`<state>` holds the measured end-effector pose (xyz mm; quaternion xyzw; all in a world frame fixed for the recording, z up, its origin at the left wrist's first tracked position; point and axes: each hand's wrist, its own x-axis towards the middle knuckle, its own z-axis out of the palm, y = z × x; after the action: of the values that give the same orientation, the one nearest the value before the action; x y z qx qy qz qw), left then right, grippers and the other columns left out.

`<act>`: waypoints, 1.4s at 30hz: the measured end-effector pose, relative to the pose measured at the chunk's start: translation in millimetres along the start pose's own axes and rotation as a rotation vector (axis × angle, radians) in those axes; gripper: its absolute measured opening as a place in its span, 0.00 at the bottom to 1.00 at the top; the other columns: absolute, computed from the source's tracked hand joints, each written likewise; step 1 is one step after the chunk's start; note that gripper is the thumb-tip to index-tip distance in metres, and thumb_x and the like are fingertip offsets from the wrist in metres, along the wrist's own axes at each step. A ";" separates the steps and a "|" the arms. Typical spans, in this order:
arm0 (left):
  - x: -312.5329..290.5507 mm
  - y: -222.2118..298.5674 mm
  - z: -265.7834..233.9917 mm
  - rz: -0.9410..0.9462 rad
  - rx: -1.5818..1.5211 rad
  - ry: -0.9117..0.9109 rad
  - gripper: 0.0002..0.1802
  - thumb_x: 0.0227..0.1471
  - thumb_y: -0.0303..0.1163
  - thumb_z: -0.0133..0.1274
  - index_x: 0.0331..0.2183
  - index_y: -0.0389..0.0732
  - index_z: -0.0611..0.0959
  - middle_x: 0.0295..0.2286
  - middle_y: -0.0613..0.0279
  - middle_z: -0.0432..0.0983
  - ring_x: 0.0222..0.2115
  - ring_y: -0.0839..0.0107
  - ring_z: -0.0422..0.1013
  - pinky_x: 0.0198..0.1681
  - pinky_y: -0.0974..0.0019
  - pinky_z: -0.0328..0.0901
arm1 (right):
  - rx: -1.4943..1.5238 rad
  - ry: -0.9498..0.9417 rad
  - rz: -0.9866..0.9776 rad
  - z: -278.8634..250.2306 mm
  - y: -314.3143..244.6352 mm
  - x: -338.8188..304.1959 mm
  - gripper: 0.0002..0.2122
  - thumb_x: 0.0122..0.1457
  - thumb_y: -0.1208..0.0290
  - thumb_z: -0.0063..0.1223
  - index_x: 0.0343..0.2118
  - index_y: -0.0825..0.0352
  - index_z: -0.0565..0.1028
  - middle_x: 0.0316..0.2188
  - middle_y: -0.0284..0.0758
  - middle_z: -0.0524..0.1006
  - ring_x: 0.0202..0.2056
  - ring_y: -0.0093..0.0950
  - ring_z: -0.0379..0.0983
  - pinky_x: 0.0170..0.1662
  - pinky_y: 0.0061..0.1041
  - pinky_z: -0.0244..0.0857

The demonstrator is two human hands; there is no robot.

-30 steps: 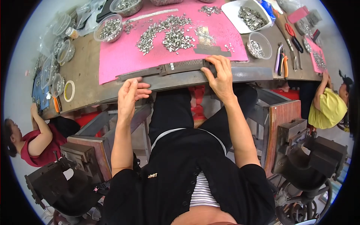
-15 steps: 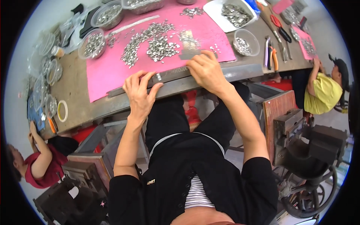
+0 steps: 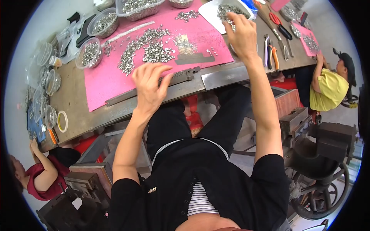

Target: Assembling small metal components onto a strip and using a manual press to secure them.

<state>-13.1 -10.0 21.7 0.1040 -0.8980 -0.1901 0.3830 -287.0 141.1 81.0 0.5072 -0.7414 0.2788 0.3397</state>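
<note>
My left hand is over a long dark metal bar with a toothed or patterned top, lying along the bench's near edge. Its thumb and forefinger stand apart, with no piece visible between them. My right hand is raised at the near right corner of a white tray holding small metal pieces. The right thumb and fingers are slightly bent, a gap between them. Loose shiny metal pieces lie heaped on a pink mat beyond the bar.
A flat steel plate lies right of the bar. Clear tubs of metal parts line the left and back. Pliers and red-handled cutters lie to the right. One person sits on the right, another on the left.
My right hand has left the bar and moved up and right to the white tray, uncovering the bar's right end. My left hand stays by the bar, its fingers shifted slightly.
</note>
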 end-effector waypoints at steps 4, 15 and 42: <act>46.5 0.7 48.5 0.126 -0.109 -0.090 0.05 0.50 0.32 0.63 0.33 0.49 0.85 0.33 0.69 0.79 0.43 0.64 0.70 0.54 0.52 0.54 | 0.222 -0.176 0.206 2.1 -5.3 -33.4 0.05 0.59 0.74 0.58 0.37 0.67 0.80 0.35 0.43 0.80 0.34 0.44 0.78 0.40 0.39 0.71; 92.2 -4.0 119.5 0.308 -0.017 -0.231 0.05 0.49 0.32 0.63 0.32 0.48 0.86 0.32 0.64 0.79 0.43 0.60 0.71 0.54 0.45 0.55 | 0.330 -0.245 0.431 1.9 -27.3 -92.2 0.04 0.57 0.77 0.60 0.35 0.67 0.79 0.32 0.41 0.76 0.31 0.43 0.77 0.36 0.39 0.71; 2.3 -7.9 11.5 -0.077 -0.146 -0.253 0.04 0.52 0.29 0.59 0.32 0.43 0.81 0.30 0.65 0.74 0.37 0.64 0.69 0.50 0.56 0.56 | 0.505 -0.345 -0.004 15.0 -113.7 -78.4 0.07 0.52 0.80 0.61 0.33 0.67 0.74 0.35 0.35 0.74 0.39 0.35 0.71 0.45 0.32 0.60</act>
<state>-22.7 -14.9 12.6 0.0853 -0.9181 -0.2811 0.2660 -163.3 136.2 17.9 0.6171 -0.6943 0.3634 0.0723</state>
